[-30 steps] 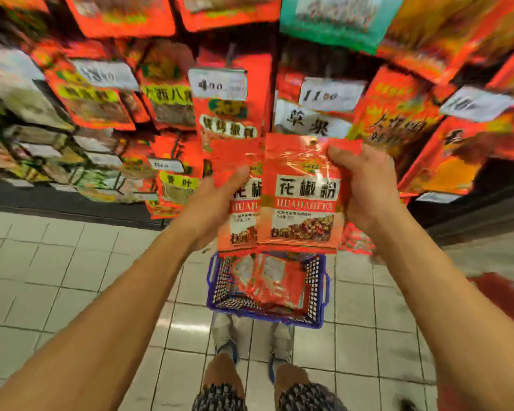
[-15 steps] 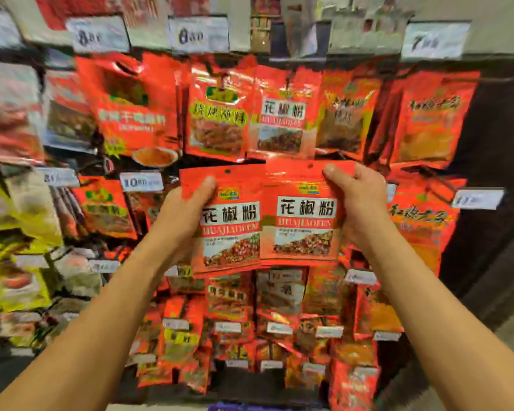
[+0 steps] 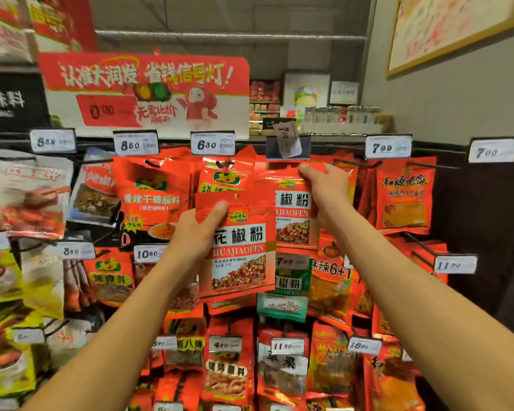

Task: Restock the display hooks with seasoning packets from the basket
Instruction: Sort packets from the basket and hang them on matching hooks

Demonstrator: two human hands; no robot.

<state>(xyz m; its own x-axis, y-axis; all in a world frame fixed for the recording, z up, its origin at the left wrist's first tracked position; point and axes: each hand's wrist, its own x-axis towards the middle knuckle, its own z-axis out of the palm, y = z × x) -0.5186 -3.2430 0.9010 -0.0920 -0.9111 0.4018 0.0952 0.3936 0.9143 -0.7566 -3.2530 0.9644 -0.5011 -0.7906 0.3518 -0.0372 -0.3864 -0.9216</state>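
Two bare arms reach up to a wall of hanging red packets under white price tags. The left hand (image 3: 198, 229) grips a red packet (image 3: 238, 247) by its left edge, thumb across the front, holding it upright near the display's middle. To its right and higher, the right hand (image 3: 324, 185) pinches a second packet (image 3: 291, 215) by its top, just below a twisted price tag (image 3: 288, 140).

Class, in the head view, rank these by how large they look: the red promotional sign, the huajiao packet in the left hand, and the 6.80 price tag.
1. Red promotional sign, clearly largest.
2. Huajiao packet held by the left hand; it is nearer the camera, which inflates its apparent size.
3. 6.80 price tag, smallest.
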